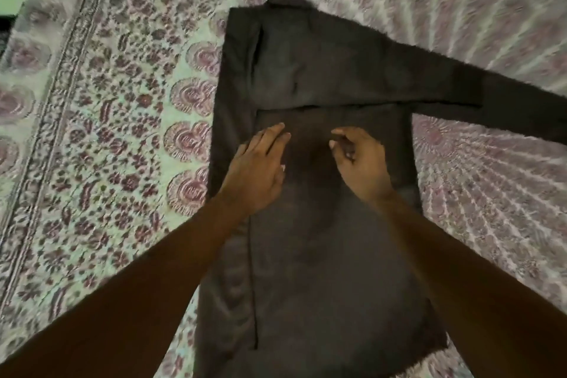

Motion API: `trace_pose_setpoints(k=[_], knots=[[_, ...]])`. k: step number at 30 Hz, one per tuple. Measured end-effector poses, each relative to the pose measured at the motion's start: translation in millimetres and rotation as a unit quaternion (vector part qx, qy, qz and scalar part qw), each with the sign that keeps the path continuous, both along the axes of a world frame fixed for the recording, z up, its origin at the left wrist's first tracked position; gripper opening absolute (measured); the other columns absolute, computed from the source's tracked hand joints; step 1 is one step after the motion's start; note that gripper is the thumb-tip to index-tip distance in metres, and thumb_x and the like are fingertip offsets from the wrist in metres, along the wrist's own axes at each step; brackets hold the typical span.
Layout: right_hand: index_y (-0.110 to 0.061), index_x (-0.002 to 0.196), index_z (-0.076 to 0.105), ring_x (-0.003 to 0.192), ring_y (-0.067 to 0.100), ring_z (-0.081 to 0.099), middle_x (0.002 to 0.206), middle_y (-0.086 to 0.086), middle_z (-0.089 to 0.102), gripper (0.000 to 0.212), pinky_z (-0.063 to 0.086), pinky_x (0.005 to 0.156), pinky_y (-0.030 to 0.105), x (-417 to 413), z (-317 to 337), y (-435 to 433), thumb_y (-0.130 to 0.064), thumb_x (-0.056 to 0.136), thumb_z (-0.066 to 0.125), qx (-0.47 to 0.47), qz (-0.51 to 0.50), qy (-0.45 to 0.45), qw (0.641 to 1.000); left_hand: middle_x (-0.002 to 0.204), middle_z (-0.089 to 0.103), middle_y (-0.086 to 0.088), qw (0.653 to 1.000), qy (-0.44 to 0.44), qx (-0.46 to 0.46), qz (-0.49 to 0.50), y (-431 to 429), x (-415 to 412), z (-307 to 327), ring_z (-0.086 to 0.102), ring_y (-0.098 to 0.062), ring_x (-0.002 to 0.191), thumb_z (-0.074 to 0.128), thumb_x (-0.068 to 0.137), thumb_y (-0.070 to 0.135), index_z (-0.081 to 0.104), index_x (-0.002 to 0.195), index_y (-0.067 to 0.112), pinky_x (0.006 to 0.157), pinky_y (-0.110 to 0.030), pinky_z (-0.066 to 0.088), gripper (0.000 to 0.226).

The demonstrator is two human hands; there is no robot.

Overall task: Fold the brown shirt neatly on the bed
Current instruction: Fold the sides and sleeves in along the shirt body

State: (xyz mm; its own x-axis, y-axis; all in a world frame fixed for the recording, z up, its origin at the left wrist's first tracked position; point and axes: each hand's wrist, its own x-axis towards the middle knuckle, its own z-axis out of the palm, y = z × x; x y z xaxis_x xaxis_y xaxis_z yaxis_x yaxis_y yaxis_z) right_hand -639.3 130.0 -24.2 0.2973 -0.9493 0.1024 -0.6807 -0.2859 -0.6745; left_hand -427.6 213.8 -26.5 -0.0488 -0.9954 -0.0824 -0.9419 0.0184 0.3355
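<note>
Your left hand (257, 172) lies flat on the brown shirt (322, 255), fingers straight. Your right hand (362, 159), just beside it, is loosely curled and holds nothing. The shirt lies on the patterned bed (107, 132), one sleeve (491, 101) stretched rightward.

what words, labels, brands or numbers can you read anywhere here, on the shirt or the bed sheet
None can be read.
The brown shirt shows no tag, brand or print on the side facing up.
The bed sheet carries only a floral pattern, somewhat blurred, with no letters or numbers.
</note>
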Motion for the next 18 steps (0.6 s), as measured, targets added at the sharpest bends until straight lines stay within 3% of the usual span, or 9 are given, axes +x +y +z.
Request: trace_pose_setpoints(k=[2, 7, 10, 13, 15, 18], knots=[[-0.007, 0.114, 0.074, 0.092, 0.011, 0.067, 0.109, 0.010, 0.074, 0.020, 0.046, 0.082, 0.006, -16, 0, -34, -0.010, 0.095, 0.067, 0.039, -0.051, -0.016, 0.998, 0.169, 0.021, -0.002, 1.000, -0.007, 0.010, -0.004, -44, -10, -1, 0.029, -0.028, 0.151, 0.056, 0.096, 0.032, 0.032, 0.158, 0.016, 0.114, -0.051, 0.038, 0.068], [-0.009, 0.108, 0.076, 0.100, 0.023, 0.071, 0.107, 0.010, 0.076, 0.018, 0.054, 0.094, 0.032, -66, -4, -111, -0.012, 0.092, 0.067, 0.056, -0.157, -0.016, 0.986, 0.173, 0.001, 0.003, 0.998, -0.017, 0.053, -0.003, -140, -38, -4, 0.005, -0.026, 0.159, 0.058, 0.097, 0.048, 0.017, 0.163, 0.023, 0.121, -0.055, 0.023, 0.082], [-0.008, 0.107, 0.075, 0.101, 0.030, 0.070, 0.106, 0.014, 0.074, 0.023, 0.055, 0.093, 0.039, -97, -5, -150, -0.022, 0.091, 0.064, 0.052, -0.243, 0.003, 0.969, 0.172, -0.010, 0.010, 0.992, 0.023, 0.125, 0.018, -171, -52, -18, -0.004, -0.025, 0.159, 0.058, 0.095, 0.056, 0.008, 0.164, 0.034, 0.122, -0.060, 0.015, 0.088], [-0.011, 0.120, 0.066, 0.124, 0.038, 0.053, 0.133, 0.019, 0.057, 0.035, 0.046, 0.100, 0.046, -112, -3, -160, -0.031, 0.092, 0.062, 0.028, -0.330, 0.080, 0.940, 0.170, -0.021, 0.013, 0.988, -0.004, 0.153, 0.029, -149, -52, -35, -0.012, -0.024, 0.159, 0.051, 0.095, 0.063, -0.001, 0.163, 0.039, 0.125, -0.056, 0.008, 0.089], [-0.015, 0.133, 0.055, 0.138, 0.042, 0.037, 0.150, 0.020, 0.039, 0.046, 0.038, 0.107, 0.056, -143, -17, -201, -0.037, 0.093, 0.064, 0.073, -0.407, 0.158, 0.897, 0.169, -0.025, 0.013, 0.988, -0.016, 0.150, 0.026, -169, -71, -60, -0.016, -0.022, 0.158, 0.046, 0.095, 0.066, -0.005, 0.162, 0.041, 0.126, -0.053, 0.002, 0.088], [-0.015, 0.144, 0.042, 0.144, 0.047, 0.026, 0.158, 0.024, 0.027, 0.068, 0.030, 0.111, 0.065, -161, -23, -217, -0.052, 0.093, 0.064, 0.129, -0.418, 0.160, 0.885, 0.170, -0.022, 0.014, 0.994, -0.034, 0.101, 0.038, -162, -66, -58, -0.013, -0.022, 0.159, 0.042, 0.095, 0.068, -0.003, 0.162, 0.042, 0.125, -0.052, 0.003, 0.085]])
